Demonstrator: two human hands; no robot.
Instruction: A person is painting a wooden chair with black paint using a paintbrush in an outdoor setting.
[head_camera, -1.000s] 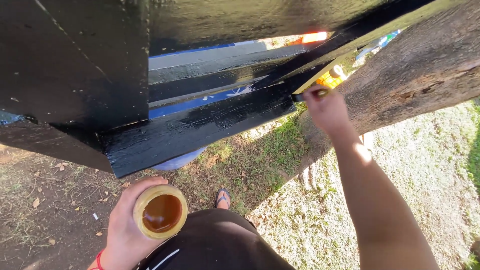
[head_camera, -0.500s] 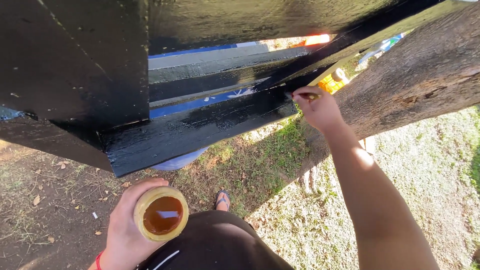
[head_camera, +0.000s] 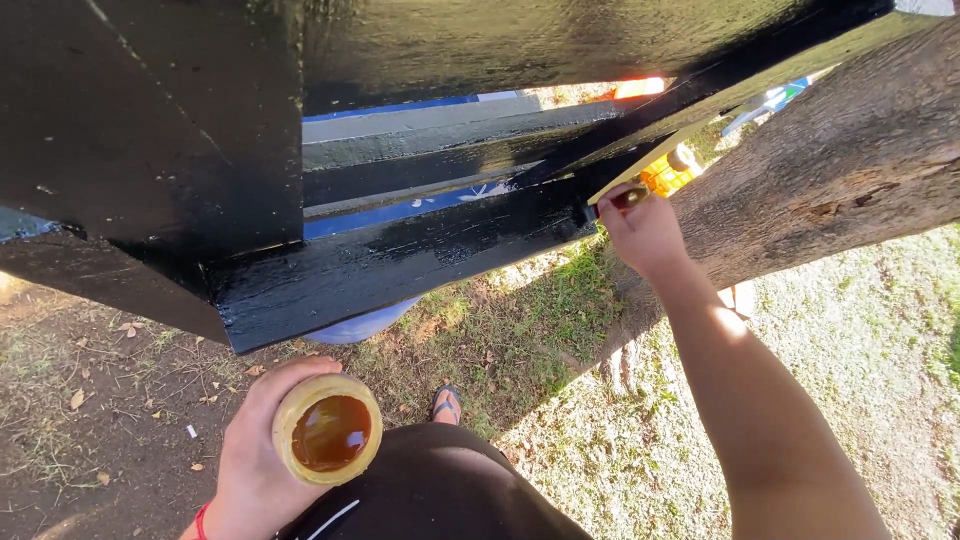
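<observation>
My right hand (head_camera: 645, 232) grips a small paintbrush (head_camera: 606, 203) whose bristles touch the right end of a glossy black wooden beam (head_camera: 400, 265). My left hand (head_camera: 258, 455) holds a round yellowish container (head_camera: 328, 430) with dark brown liquid inside, low in view near my body. The beam belongs to a black painted wooden structure (head_camera: 150, 130) that fills the upper part of the view, with wet-looking shiny boards.
A thick tree trunk (head_camera: 840, 160) leans across the right side, just beyond my right hand. Grass and bare soil with dry leaves (head_camera: 110, 400) lie below. My sandalled foot (head_camera: 447, 403) shows on the ground. A blue object (head_camera: 365, 322) sits under the beam.
My right hand with the brush has moved left and slightly down along the beam's end. The left hand with the container has stayed nearly in place.
</observation>
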